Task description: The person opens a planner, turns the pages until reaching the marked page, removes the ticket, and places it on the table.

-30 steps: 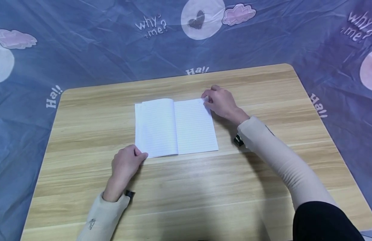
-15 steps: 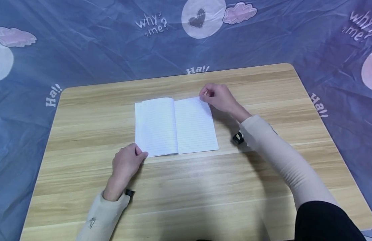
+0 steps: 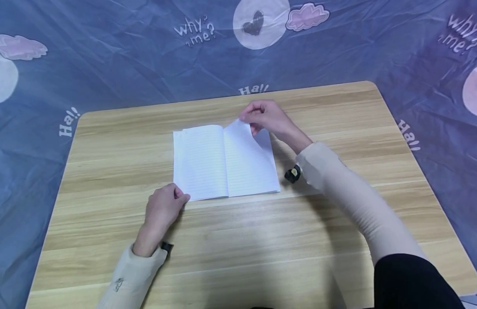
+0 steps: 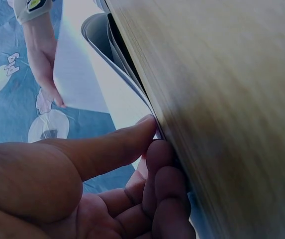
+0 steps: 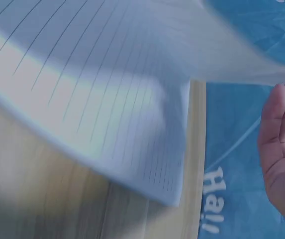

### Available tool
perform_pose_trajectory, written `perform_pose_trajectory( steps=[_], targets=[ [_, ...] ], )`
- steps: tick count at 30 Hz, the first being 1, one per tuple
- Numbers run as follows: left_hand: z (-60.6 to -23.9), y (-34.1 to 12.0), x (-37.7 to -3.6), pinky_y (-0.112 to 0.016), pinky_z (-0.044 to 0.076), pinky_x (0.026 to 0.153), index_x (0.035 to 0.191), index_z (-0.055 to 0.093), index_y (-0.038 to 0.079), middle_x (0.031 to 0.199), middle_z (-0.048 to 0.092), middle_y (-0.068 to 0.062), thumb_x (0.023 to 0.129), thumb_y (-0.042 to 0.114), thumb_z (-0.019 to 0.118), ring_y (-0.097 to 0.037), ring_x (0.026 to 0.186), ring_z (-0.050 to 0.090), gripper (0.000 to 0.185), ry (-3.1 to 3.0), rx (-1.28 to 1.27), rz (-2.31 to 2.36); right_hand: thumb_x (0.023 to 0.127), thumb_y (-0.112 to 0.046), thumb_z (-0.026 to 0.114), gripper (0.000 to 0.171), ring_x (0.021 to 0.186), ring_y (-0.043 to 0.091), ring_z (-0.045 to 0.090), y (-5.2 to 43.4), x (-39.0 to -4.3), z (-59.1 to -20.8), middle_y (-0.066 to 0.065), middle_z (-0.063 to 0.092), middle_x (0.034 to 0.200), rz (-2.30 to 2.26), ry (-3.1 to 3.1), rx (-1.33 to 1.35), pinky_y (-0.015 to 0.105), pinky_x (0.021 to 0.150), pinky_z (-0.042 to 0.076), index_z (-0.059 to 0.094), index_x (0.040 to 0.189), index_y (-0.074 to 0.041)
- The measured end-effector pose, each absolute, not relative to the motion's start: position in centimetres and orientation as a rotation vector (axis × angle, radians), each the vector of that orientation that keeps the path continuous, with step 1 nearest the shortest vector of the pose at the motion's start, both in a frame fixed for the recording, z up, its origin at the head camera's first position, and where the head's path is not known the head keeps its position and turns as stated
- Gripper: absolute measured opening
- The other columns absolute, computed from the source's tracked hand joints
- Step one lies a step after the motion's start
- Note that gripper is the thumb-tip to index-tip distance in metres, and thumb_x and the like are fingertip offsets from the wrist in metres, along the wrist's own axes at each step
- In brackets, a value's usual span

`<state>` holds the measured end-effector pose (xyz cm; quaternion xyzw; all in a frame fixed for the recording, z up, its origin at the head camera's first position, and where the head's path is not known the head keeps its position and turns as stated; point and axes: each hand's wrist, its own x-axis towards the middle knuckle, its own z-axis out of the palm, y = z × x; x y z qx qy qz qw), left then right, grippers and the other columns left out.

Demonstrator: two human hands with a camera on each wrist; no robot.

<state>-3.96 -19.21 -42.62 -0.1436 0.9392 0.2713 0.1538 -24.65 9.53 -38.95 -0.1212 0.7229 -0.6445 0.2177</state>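
Two hands: both at one open lined notebook [image 3: 223, 161] lying near the middle of a wooden table [image 3: 261, 240].
Notebook axis: the spine runs away from the person, towards the far edge; the spread is wider than it is deep.
Left page: lies flat.
Right page [image 3: 248, 150]: its far outer corner is lifted and curls towards the spine; the near edge stays on the stack.
Right hand [image 3: 267, 118]: pinches that raised corner between thumb and fingers, held above the far right part of the notebook.
Left hand [image 3: 163, 210]: fingers curled, thumb and fingertips pinching the near left corner of the pages at table level.
Around: blue printed cloth [image 3: 107, 56] with "Ha!" and "why me?" surrounds the table.
In the way: only the right forearm's beige sleeve [image 3: 350, 201] crosses the table to the right of the notebook.
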Motion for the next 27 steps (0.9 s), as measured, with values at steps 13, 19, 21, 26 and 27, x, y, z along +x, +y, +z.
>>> perform_pose_trajectory(
  steps=[13, 19, 21, 26, 27],
  targets=[
    [-42.1, -19.1, -3.6, -0.036, 0.041, 0.059, 0.088, 0.064, 0.008, 0.072, 0.058, -0.004, 0.095, 0.023, 0.07, -0.024, 0.065, 0.054, 0.018, 2.851, -0.306, 0.856, 0.096, 0.001, 0.065, 0.005, 0.059, 0.019, 0.066, 6.6, -24.9, -38.6, 0.015, 0.07, 0.083, -2.088, 1.652, -0.074, 0.03, 0.057, 0.057, 0.069, 0.096, 0.001],
    [-40.9, -16.4, -3.1, -0.028, 0.046, 0.06, 0.096, 0.067, 0.005, 0.072, 0.06, 0.0, 0.091, 0.018, 0.076, -0.016, 0.064, 0.056, 0.017, 3.122, 0.056, 1.381, 0.097, 0.003, 0.061, 0.01, 0.056, 0.017, 0.064, 6.4, -24.8, -38.9, 0.013, 0.068, 0.078, -2.188, 1.545, -0.034, 0.029, 0.058, 0.057, 0.069, 0.091, 0.0],
    [-40.7, -14.8, -2.9, -0.024, 0.049, 0.065, 0.103, 0.067, 0.003, 0.076, 0.063, -0.001, 0.087, 0.019, 0.08, -0.016, 0.07, 0.059, 0.026, 3.143, 0.289, 1.576, 0.098, 0.003, 0.06, 0.012, 0.056, 0.017, 0.064, 6.4, -24.8, -39.0, 0.012, 0.069, 0.077, -2.209, 1.533, -0.028, 0.029, 0.059, 0.058, 0.069, 0.09, -0.001],
    [-40.8, -10.6, -2.6, -0.028, 0.051, 0.076, 0.121, 0.064, 0.001, 0.087, 0.063, -0.005, 0.083, 0.03, 0.083, -0.02, 0.082, 0.06, 0.052, 3.109, 0.791, 1.741, 0.097, 0.002, 0.061, 0.01, 0.058, 0.019, 0.065, 6.2, -24.8, -39.2, 0.013, 0.068, 0.077, -2.265, 1.497, -0.001, 0.03, 0.061, 0.058, 0.068, 0.091, -0.001],
    [-40.9, -9.9, -2.6, -0.03, 0.051, 0.076, 0.123, 0.063, 0.001, 0.087, 0.062, -0.005, 0.084, 0.03, 0.083, -0.021, 0.082, 0.059, 0.052, 3.119, 0.845, 1.721, 0.097, 0.002, 0.062, 0.009, 0.059, 0.019, 0.065, 6.2, -24.8, -39.2, 0.013, 0.068, 0.078, -2.272, 1.491, 0.003, 0.03, 0.061, 0.058, 0.068, 0.091, 0.0]
  ],
)
